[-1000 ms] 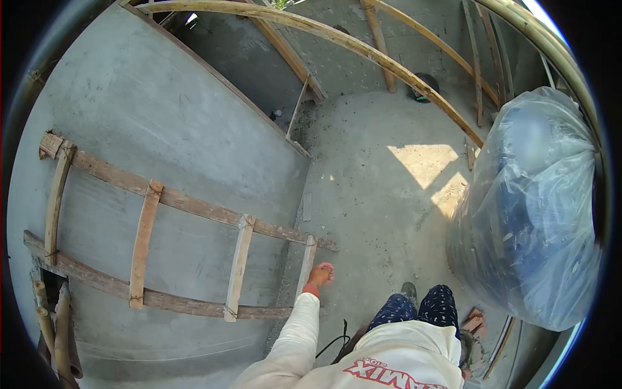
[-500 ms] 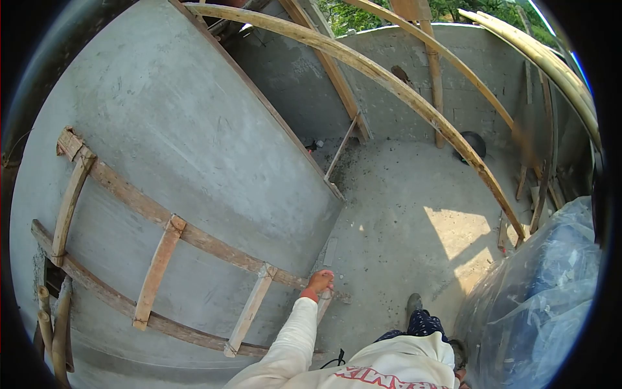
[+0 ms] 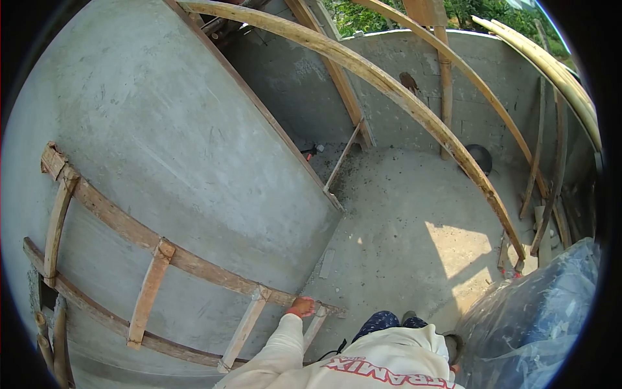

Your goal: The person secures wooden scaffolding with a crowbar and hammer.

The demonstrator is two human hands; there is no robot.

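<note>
My left hand (image 3: pixel 302 306) is closed around the upper rail of a wooden ladder (image 3: pixel 214 270), near the rail's right end. The ladder leans along a grey plastered wall (image 3: pixel 194 142), and its rungs are rough boards fixed across two rails. A long off-white sleeve (image 3: pixel 278 347) covers my left arm. Only a sliver of skin, likely my right hand (image 3: pixel 455 369), shows at the right edge of my shirt; its fingers are hidden.
Curved-looking timber poles (image 3: pixel 389 78) cross above the concrete floor (image 3: pixel 382 214). At right stands a large blue object wrapped in clear plastic (image 3: pixel 544 318). A black round tub (image 3: pixel 478 159) sits by the back wall, and loose boards (image 3: pixel 543 236) lean nearby. A small flat piece (image 3: pixel 326 264) lies beside the wall.
My left hand, still on the ladder rail, appears lower and further left. The view has shifted, and a patterned trouser knee now shows higher in front of my shirt.
</note>
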